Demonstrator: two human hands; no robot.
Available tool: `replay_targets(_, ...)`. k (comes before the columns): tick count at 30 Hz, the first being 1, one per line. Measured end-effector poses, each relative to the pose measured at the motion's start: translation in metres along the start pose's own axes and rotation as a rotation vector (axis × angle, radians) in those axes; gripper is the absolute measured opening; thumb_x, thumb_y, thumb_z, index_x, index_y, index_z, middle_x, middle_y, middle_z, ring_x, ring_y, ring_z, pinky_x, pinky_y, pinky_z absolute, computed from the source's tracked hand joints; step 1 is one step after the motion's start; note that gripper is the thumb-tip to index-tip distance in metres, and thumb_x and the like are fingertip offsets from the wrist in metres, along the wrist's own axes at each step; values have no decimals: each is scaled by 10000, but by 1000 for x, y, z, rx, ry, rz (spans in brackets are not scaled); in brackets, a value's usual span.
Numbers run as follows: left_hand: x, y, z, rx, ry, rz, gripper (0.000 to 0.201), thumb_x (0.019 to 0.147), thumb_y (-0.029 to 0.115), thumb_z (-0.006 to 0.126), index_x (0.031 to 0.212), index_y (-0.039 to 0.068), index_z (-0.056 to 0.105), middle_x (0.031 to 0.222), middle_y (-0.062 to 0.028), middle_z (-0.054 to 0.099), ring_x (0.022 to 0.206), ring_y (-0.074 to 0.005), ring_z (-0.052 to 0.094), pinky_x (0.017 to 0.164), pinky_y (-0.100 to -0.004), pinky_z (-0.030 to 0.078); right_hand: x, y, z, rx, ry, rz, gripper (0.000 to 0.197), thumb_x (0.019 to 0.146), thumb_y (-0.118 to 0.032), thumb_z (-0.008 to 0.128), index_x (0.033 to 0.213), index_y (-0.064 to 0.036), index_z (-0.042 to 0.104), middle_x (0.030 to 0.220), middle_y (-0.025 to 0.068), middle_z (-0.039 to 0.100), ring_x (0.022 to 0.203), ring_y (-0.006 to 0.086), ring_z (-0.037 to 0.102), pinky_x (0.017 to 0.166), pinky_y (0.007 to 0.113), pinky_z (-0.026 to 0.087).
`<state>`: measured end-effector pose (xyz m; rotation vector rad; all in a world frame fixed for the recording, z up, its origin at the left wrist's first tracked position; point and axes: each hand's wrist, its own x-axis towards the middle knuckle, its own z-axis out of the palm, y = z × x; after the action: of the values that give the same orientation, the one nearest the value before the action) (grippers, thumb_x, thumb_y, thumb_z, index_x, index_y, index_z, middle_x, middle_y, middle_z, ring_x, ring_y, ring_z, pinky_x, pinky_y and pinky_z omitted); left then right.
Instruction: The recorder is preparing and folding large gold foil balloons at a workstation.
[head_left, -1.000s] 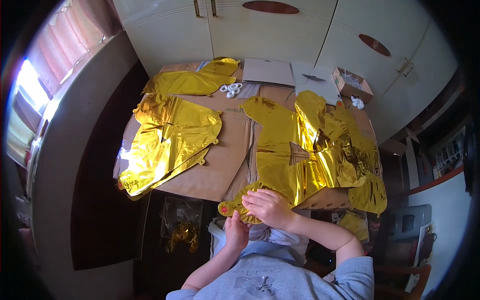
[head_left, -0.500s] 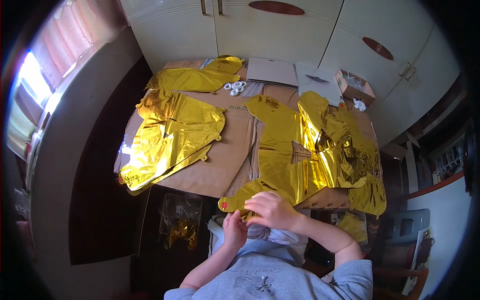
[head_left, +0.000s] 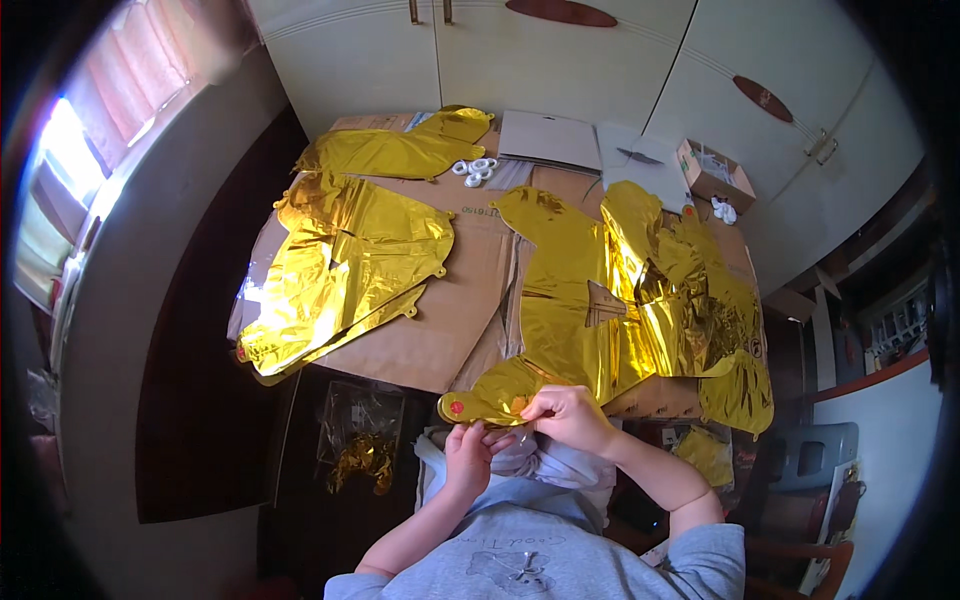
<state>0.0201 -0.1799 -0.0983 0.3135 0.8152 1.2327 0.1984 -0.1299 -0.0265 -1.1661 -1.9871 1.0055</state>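
Observation:
A large flat gold foil balloon (head_left: 560, 330) lies over the right half of the cardboard, its rounded end with a red dot reaching past the near edge. My right hand (head_left: 572, 418) is closed in a pinch on the near rim of this foil balloon, just right of the red-dotted end. Under that same end, my left hand (head_left: 468, 462) has its fingertips pressed to the lower rim, its fingers curled together. Another flat gold foil balloon (head_left: 370, 240) rests on the left, and a third gold foil piece (head_left: 400, 148) lies behind it.
Brown cardboard (head_left: 440, 345) covers the table. Toward the back are white tape rolls (head_left: 474, 172), a flat grey box (head_left: 550, 140), a dark blade-shaped piece (head_left: 638, 156) and an open carton (head_left: 715, 175). Below the left edge hangs a clear bag (head_left: 355, 420) with gold foil.
My right hand has moved slightly right and down along the rim and now pinches the foil. My left hand stays at the lower rim, its fingers shifted a little.

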Motion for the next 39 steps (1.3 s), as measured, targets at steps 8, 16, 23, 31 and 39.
replay_targets(8,2,12,12,-86,-6,12,257,915,154,497,1134,20,477,1065,-102,601,899,-197,637,710,-331,562,6,6,-6,372,-108,238,146,772,-149,724,789,-10,681,678,37,647,631,50,547,580,217,441)
replay_targets(16,-6,7,18,115,-44,34,378,864,122,577,1184,-13,428,1141,-139,554,995,-251,602,819,-407,539,11,0,-8,227,-160,211,155,794,-154,669,842,-6,672,702,63,662,645,88,592,612,260,476)
replay_targets(23,-5,7,24,89,-25,38,324,855,51,561,1152,-24,456,1099,-132,576,964,-240,614,815,-382,540,13,7,-5,192,-160,183,126,757,-121,703,784,-5,662,693,60,656,627,75,579,591,257,468)
replay_targets(31,1,2,18,-22,58,-1,269,846,16,522,1109,-15,477,1055,-113,583,907,-213,612,777,-340,523,19,14,-11,505,-227,333,169,824,-156,677,815,8,636,725,-4,633,665,46,543,590,231,451)
replay_targets(39,-4,1,16,46,-75,45,328,859,97,563,1144,-4,437,1074,-121,568,936,-229,615,793,-367,539,14,-3,5,-117,-116,-29,244,703,-108,701,930,-87,616,784,29,641,715,142,617,639,272,488)
